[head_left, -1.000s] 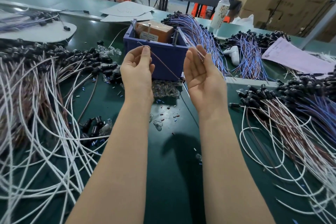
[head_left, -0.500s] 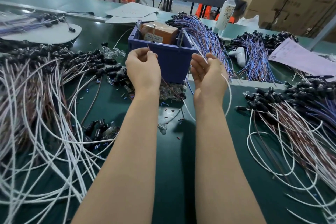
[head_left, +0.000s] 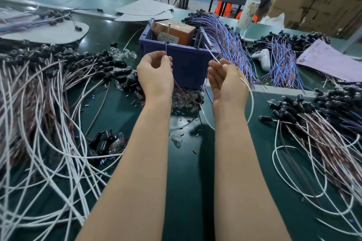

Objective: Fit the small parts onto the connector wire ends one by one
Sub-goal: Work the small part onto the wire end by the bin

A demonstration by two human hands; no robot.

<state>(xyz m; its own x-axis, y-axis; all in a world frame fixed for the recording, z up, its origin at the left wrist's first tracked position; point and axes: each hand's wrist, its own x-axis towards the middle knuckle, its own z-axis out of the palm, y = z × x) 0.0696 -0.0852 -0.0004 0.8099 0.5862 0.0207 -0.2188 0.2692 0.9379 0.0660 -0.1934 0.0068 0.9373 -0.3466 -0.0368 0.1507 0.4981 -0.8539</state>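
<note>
Two wire ends held up, ready for fitting

The left hand (head_left: 154,76) pinches the brown wire (head_left: 166,50) and the right hand (head_left: 227,82) pinches the white wire (head_left: 214,57), both over the table (head_left: 188,172). A short, steady tip would likely let the small parts (head_left: 181,113) slide on straight.

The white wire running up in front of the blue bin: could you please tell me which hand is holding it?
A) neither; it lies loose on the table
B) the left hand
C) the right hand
C: the right hand pinches the white wire between its fingers, while the left hand pinches a brown wire.
</note>
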